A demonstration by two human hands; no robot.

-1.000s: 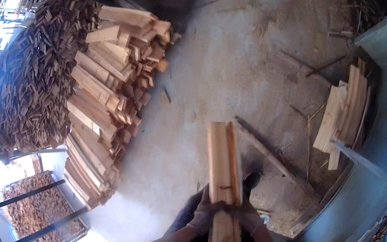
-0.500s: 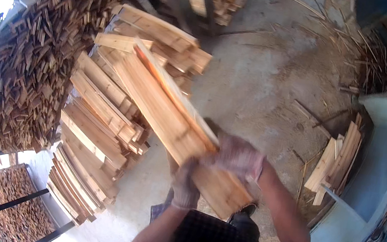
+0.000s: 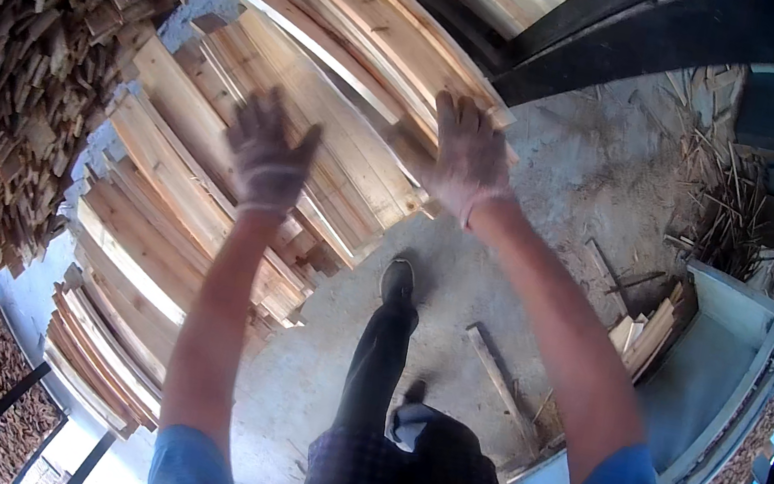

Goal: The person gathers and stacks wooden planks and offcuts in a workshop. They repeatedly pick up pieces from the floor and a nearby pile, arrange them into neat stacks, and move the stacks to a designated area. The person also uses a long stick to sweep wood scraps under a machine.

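Note:
Both hands wear pale, stained work gloves. My left hand (image 3: 269, 153), fingers spread, hovers over or rests on the stacked wooden boards (image 3: 324, 131); contact is not clear. At the right ends of the upper boards is my right hand (image 3: 472, 154), its fingers stretched over the end of a long board (image 3: 381, 23) and its thumb by the end of the board below. Neither hand grips a board. The planks lie side by side in several layered bundles, their ends uneven.
A tall pile of small wood pieces (image 3: 37, 85) rises at the left. Dark beams (image 3: 639, 59) cross the far right. Thin offcuts (image 3: 717, 203) lie heaped on the floor, and more boards (image 3: 646, 334) stand by a pale bin (image 3: 720, 346). A loose stick (image 3: 501, 387) lies near my feet.
The boards my hands carried have left them and now lie with the stack. Both hands have reached forward and apart. My view has shifted closer to the stack.

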